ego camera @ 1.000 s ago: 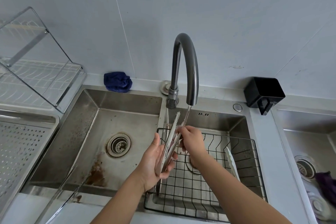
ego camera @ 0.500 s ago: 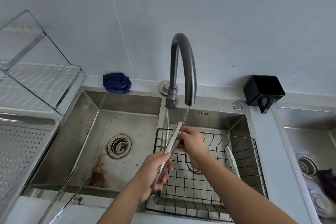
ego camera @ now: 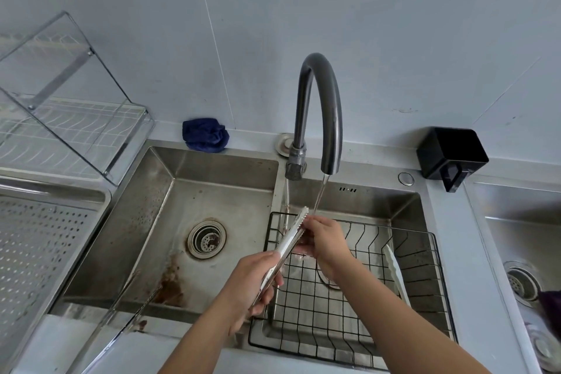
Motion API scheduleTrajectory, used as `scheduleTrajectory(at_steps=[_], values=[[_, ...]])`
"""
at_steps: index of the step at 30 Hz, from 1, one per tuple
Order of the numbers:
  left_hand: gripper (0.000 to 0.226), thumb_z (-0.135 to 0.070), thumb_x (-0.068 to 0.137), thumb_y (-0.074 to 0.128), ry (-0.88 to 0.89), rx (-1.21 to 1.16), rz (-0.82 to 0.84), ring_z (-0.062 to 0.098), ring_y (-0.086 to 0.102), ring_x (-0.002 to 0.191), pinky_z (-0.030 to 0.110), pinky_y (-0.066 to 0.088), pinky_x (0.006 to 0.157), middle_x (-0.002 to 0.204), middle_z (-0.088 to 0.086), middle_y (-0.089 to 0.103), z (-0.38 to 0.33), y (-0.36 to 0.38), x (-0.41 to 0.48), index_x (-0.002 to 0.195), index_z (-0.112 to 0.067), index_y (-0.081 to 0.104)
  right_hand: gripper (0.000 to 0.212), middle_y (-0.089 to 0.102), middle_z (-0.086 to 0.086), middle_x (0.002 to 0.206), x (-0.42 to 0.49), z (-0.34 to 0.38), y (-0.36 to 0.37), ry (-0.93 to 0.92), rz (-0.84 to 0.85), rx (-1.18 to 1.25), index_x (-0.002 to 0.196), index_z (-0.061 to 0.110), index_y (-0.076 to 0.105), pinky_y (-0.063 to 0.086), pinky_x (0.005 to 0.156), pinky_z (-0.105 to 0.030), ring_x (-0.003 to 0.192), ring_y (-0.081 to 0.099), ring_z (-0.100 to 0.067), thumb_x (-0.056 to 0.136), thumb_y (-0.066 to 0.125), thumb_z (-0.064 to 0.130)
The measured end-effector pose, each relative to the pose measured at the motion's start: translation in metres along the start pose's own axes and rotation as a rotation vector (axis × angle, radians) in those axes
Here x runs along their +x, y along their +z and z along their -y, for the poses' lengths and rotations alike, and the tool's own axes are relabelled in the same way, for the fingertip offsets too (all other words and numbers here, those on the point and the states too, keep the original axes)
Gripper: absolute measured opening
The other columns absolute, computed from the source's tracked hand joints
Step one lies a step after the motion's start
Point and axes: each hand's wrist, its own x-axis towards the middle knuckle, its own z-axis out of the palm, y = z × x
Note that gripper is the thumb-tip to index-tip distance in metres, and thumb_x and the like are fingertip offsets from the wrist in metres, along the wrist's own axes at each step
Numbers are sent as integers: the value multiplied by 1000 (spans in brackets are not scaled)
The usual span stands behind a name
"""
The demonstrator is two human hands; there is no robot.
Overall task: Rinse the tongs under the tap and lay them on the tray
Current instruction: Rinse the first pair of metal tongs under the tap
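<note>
sink [ego camera: 212, 173]: steel, two basins, wire rack [ego camera: 425, 282] in the right one.
tray [ego camera: 39, 252]: perforated, at 9 o'clock of sink, well apart from tongs.
tap [ego camera: 318, 85]: running, stream landing by the toothed tip.
left hand [ego camera: 252, 285]: wrapped round the hinge end, at 7 o'clock of tip.
right hand [ego camera: 324, 241]: pinching the arms near the tip.
tongs [ego camera: 290, 240]: over rack, slanted toward 1 o'clock; probably light, stiff, springy, slick when wet; best gripped mid-arm, squeezed closed.
</note>
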Motion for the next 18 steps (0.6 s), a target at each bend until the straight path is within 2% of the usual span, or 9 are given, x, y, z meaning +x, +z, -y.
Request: scheduleTrajectory(at_steps=[2,4,5,9,11,13,16,18], values=[[26,-31,103,52,9,-10,-4,14,47,46,18,23,34,77,7,67,0,1,2,111,-15,71,24,70,-35,108,0,0,-1,19,35,61,106,-3,70,63,70,-44,90,72,-38,104,47,7],[25,-30,103,52,16,-7,-4,14,47,46,18,24,34,78,8,68,0,-1,4,112,-18,72,26,69,-35,113,-1,1,-3,41,78,113,110,-3,68,62,78,-48,96,70,-40,101,45,1],[24,-30,103,53,22,8,-4,13,47,46,19,25,34,78,7,68,0,-1,4,114,-21,72,26,72,-34,110,-2,2,-3,46,85,107,110,-4,67,63,78,-47,94,73,-39,100,43,-1],[29,-30,101,57,59,130,-46,11,46,46,19,28,34,74,-1,66,6,2,6,129,-32,64,25,79,-23,91,-4,9,-3,47,22,13,110,-8,63,62,60,-36,78,79,-30,104,42,3],[32,-31,101,58,64,145,-62,10,46,45,19,29,34,74,-1,65,8,4,8,132,-33,62,26,79,-21,86,-4,10,0,29,-10,-25,106,-7,64,62,59,-37,74,79,-30,104,41,4],[30,-32,101,57,72,140,-66,10,47,46,20,29,34,76,0,66,9,5,8,130,-32,64,26,79,-21,85,-4,8,1,7,-18,-32,102,-6,65,64,62,-42,74,78,-31,104,42,6],[25,-33,103,53,77,90,-55,14,50,47,21,30,34,79,6,72,7,1,9,118,-22,70,24,76,-29,97,-4,5,-1,7,19,47,100,-4,69,64,78,-51,86,76,-40,104,51,11],[31,-35,102,51,58,80,-63,17,52,46,21,31,34,83,14,77,4,-1,10,105,-13,73,24,76,-26,98,-6,5,-3,48,78,153,109,-3,70,61,79,-49,86,74,-35,105,53,13]])
